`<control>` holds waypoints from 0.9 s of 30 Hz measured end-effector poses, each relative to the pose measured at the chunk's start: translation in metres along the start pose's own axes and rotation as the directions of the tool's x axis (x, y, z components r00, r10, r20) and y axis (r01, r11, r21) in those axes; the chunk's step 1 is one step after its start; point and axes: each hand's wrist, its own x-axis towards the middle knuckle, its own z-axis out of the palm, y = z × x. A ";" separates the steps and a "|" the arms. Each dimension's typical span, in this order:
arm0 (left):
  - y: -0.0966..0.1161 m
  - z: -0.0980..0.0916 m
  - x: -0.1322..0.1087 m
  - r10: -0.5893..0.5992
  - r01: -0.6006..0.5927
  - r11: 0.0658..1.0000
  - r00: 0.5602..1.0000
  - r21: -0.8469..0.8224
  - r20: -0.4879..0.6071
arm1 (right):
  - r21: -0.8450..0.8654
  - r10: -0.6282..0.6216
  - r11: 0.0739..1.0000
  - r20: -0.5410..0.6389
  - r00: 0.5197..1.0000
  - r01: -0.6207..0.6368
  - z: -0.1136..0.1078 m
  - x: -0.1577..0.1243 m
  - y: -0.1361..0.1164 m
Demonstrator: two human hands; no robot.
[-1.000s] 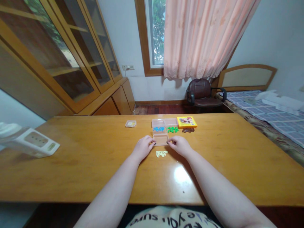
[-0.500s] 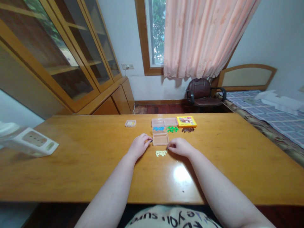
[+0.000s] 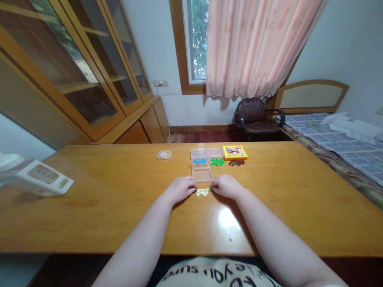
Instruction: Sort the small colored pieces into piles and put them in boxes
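A small pile of pale yellow pieces (image 3: 203, 192) lies on the wooden table, just in front of an open clear plastic box (image 3: 202, 175). My left hand (image 3: 183, 187) reaches the pile's left edge, fingers bent and drawn together at the tips. At the right edge, my right hand (image 3: 224, 186) is likewise closed in a pinch, its fingertips against the pieces. Whether either hand grips a piece is too small to see. Behind the box sit blue pieces (image 3: 199, 161), green pieces (image 3: 217, 162) and brown pieces (image 3: 236, 163) in separate heaps.
More clear plastic trays (image 3: 206, 153) lie beside a yellow printed box (image 3: 235, 152) near the table's far edge. Further left is a small clear case (image 3: 164, 154) with pale contents. A white container (image 3: 42, 177) lies at the far left of the table (image 3: 119, 227).
My left hand has come from the box's left side towards me, to the pale yellow pile. My right hand has shifted slightly left to the pile. The pile looks a little more bunched.
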 end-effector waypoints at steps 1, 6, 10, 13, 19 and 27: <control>0.000 0.001 0.000 -0.002 0.002 1.000 1.000 0.009 0.003 | -0.017 0.007 1.000 0.002 1.000 -0.007 0.000 0.000 -0.001; 0.002 0.000 0.001 -0.016 0.015 0.999 1.000 0.028 0.016 | -0.044 0.023 0.999 -0.005 1.000 -0.023 -0.001 0.000 -0.003; 0.003 0.001 0.000 -0.039 0.039 0.999 0.999 0.033 0.012 | 0.002 0.021 1.000 -0.041 0.999 -0.021 0.000 0.000 -0.002; 0.003 0.002 0.000 -0.034 0.034 0.999 0.999 0.025 -0.001 | 0.041 0.030 0.999 -0.088 0.996 -0.026 0.001 0.000 0.001; 0.004 0.000 0.001 -0.049 0.050 0.999 0.997 0.004 -0.067 | 0.113 0.081 0.991 -0.127 0.989 -0.067 0.003 0.001 0.005; -0.006 0.009 0.009 -0.192 0.140 0.976 0.917 -0.167 -0.349 | 0.216 0.176 0.968 -0.229 0.957 -0.126 0.010 0.005 0.005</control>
